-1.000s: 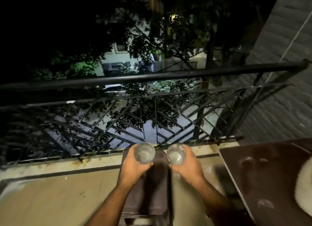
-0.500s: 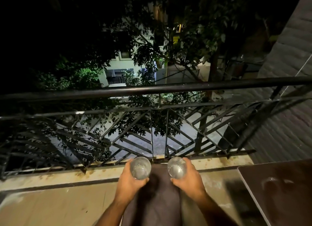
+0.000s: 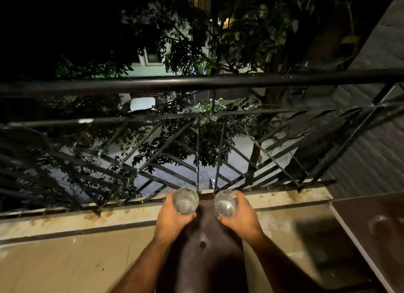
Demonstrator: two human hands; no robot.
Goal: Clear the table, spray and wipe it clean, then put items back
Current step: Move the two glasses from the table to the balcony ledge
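I hold two clear drinking glasses side by side over a dark brown stool or chair seat [image 3: 207, 257] on a balcony floor. My left hand [image 3: 172, 220] grips the left glass [image 3: 185, 200] from below and the side. My right hand [image 3: 238, 218] grips the right glass [image 3: 225, 203] the same way. Both glasses stand upright, close to the base of the railing. The dark brown table [image 3: 376, 231] shows only as a corner at the right edge, with a faint wet ring mark on it.
A black metal railing [image 3: 196, 82] with slanted bars runs across the view just beyond the glasses. A stained concrete kerb [image 3: 87, 216] lies under it. Tan floor tiles [image 3: 65, 260] spread to the left. A grey wall [image 3: 371, 150] stands at the right.
The view has tilted up and shifted left, so less of the table shows. Both hands still hold their glasses, now closer to the railing base.
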